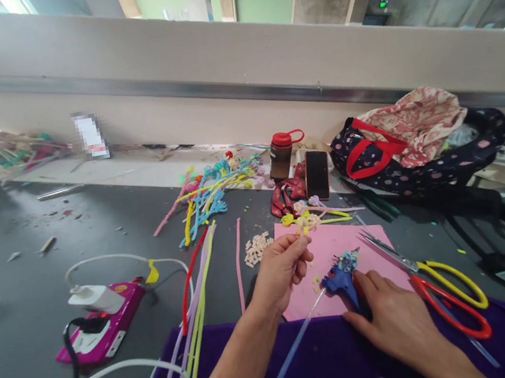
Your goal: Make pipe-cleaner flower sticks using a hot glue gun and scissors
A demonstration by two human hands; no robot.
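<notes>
My left hand (284, 269) is closed in a pinch on a small pale-yellow flower made of pipe cleaner (308, 223), held above a pink sheet (295, 295). My right hand (394, 314) is at the handle of a blue hot glue gun (340, 279), thumb on one side and fingers on the other. Colourful scraps cling around the gun's nozzle, and a long clear glue stick (294, 354) runs out of its back. Scissors (439, 293) with red and yellow handles lie to the right of the sheet. Beyond my left hand lie finished pipe-cleaner flowers (327, 209).
Pipe cleaners (202, 289) lie left of my arm, near small beige pieces (257, 249). A magenta power strip (105, 326) with cables sits at left. A coloured flower pile (218, 188), a bottle (282, 156), a phone (317, 174) and a dotted bag (425, 168) stand along the back.
</notes>
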